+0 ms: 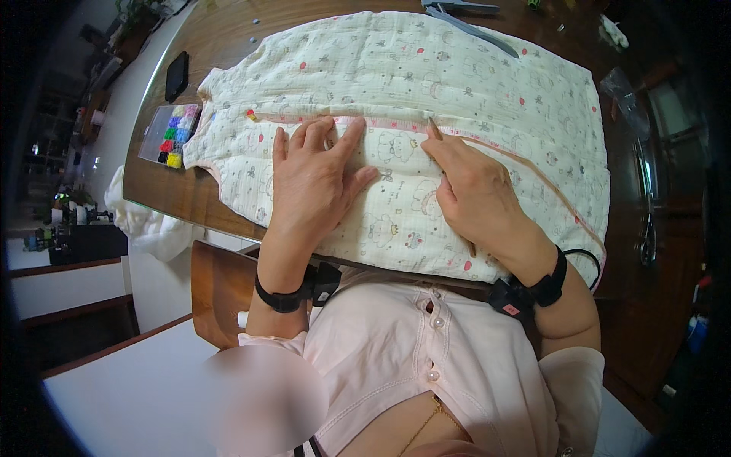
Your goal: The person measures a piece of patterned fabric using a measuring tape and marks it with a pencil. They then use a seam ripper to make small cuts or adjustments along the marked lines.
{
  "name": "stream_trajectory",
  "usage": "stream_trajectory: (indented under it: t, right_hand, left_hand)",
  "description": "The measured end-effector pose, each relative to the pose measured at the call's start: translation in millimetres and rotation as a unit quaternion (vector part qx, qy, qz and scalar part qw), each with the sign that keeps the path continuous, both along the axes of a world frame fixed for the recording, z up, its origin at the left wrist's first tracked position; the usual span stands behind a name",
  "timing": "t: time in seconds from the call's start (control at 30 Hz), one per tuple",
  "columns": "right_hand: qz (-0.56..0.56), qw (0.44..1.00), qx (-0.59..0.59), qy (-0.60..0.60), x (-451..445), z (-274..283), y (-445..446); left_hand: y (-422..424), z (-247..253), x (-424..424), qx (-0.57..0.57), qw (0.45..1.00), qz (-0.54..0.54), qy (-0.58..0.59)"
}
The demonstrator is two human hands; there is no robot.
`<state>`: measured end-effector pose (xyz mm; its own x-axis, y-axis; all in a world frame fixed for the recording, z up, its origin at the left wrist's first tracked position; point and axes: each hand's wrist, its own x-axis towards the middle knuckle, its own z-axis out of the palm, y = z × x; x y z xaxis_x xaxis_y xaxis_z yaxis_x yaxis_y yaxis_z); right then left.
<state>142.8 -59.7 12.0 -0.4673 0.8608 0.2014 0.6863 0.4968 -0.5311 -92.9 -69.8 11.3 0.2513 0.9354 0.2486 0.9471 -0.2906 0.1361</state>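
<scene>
A cream, printed cotton sleeveless garment (354,68) lies spread on the table before me. Along its middle runs a pink tape measure (394,123), its metal end by a small red and yellow piece (251,115) near the neck side. My left hand (317,171) rests flat on the cloth, fingertips pressing the tape. My right hand (477,183) grips a slim brown pencil-like marker (435,130), its tip at the tape's far edge. From there the tape curves over the cloth to the right, towards my right forearm.
Left of the garment are a clear box of coloured snaps (171,137) and a black phone (177,76). Grey snap pliers (471,31) overlap the far edge. Scissors (648,228) and a clear plastic bag (627,100) lie right. A wooden chair (220,291) stands near left.
</scene>
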Motion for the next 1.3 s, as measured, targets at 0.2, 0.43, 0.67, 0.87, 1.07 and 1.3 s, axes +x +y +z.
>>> stream_trajectory:
  t: [0.2,0.43,0.67,0.87,1.07,1.3]
  right_hand:
    - [0.004,1.000,0.019,0.010,0,-2,0]
    - [0.008,1.000,0.013,0.002,1,0,0]
    - [0.007,1.000,0.009,0.012,-3,5,-1]
    - [0.019,0.999,0.040,0.012,-2,-1,1]
    - [0.024,0.998,0.064,0.011,-2,-3,2]
    - [0.024,0.999,0.046,0.007,0,3,2]
  left_hand:
    - [0,0,0,0.002,1.000,-0.003,-0.005]
    - [-1,-1,-4,0.011,1.000,0.001,-0.005]
    - [1,1,-15,0.014,1.000,0.011,-0.026]
    - [6,-5,-43,0.021,0.999,0.036,-0.017]
    - [9,-10,-61,0.022,0.997,0.071,-0.015]
    - [10,-17,-66,0.012,0.996,0.082,-0.024]
